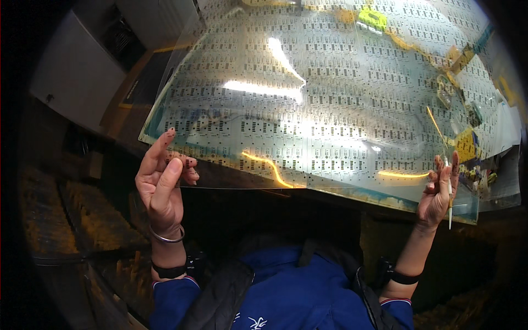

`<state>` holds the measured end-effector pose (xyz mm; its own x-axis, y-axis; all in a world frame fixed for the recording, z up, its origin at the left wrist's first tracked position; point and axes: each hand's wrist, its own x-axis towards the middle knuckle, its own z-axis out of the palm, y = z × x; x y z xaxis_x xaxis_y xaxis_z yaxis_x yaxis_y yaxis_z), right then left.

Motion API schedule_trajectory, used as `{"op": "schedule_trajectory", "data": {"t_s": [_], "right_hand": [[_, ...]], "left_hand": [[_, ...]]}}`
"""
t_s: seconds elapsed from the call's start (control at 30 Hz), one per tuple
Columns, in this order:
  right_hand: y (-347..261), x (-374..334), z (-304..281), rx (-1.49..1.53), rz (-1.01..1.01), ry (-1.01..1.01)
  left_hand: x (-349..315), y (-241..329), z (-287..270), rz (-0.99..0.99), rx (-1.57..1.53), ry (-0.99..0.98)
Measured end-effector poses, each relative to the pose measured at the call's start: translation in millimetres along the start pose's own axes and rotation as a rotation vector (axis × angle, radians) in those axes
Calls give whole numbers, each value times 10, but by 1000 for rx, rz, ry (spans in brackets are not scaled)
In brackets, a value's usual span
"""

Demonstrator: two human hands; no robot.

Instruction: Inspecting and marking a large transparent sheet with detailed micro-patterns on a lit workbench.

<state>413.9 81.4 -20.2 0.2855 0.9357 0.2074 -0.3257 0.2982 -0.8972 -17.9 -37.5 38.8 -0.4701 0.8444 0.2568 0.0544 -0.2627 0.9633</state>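
A large clear film [264, 126] printed with rows of small dark circuit-like patterns spans most of the view. My left hand [162, 190] grips its near left edge, thumb on top and fingers showing through from behind; the index finger points up. At the near right edge, my right hand [435, 195] is closed, with a slim white pen-like tool [450, 206] held upright among its fingers. The film's edge also meets this hand, though its exact grip there is partly hidden. Beneath the film lies a glass-like panel with a teal border [385, 199].
Yellow tools or tape pieces [466, 144] lie at the right, near white paper sheets [498, 118]. A yellow-green object [373, 19] shows at the far side. Racks of upright thin panels [82, 214] stand low at the left. Bright lamp reflections cross the film.
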Motion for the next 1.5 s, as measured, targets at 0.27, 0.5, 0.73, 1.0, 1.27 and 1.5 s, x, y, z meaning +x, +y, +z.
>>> {"op": "schedule_trajectory", "data": {"t_s": [0.27,0.5,0.73,1.0,1.27,1.5], "right_hand": [[-11,-9,38,-6,9,27],[30,4,-47,47,23,-11],[69,68,-188,52,3,-144],[76,113,-275,-2,-17,-201],[22,69,-189,9,-35,-173],[-28,-41,27,87,-20,3]], "left_hand": [[10,-12,-24,-29,-38,-29],[187,-171,-124,-172,-474,-383],[262,-284,-316,-390,-603,-254],[238,-168,-249,-333,-142,-189],[183,-146,-139,-231,-83,-131],[105,-239,-63,-83,-283,93]]}}
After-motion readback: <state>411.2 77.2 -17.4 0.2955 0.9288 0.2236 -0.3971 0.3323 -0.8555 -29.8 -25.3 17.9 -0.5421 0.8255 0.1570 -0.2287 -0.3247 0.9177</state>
